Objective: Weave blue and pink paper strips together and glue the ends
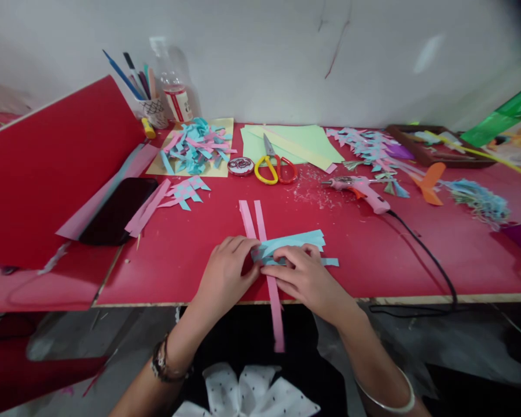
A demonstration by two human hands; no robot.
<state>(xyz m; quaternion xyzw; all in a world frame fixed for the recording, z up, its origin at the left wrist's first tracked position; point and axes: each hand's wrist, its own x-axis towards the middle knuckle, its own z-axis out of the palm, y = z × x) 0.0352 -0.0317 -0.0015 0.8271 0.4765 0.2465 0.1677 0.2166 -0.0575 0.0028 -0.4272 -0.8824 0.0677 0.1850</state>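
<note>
In the head view, the person's left hand (230,267) and right hand (309,277) meet over a small bundle of paper strips near the front edge of a red table (182,272). The left hand's thumb and forefinger close on the left end of the blue strips (297,240), pinching them where they cross the pink strips (275,310). The right hand lies over the same bundle, its fingers bent and touching the paper; whether they clamp it or merely press it down, one cannot tell, as the hand hides the contact. The blue strips point rightward, one lying lower than the rest. Two pink strips run up the table beyond the hands, and one hangs over the front edge toward the lap.

Behind the work, scissors with a yellow and a red handle (270,164) lie with blades apart, partly on pale green sheets (295,143) — a round tin (240,166) sits just beside them. To the left are a heap of pink and blue cuttings (198,145), a woven pink-and-blue piece (186,190) and a black phone (118,212). To the right, a pink glue gun (361,189) rests on its side, its black cord (428,252) trailing over the front edge.
</note>
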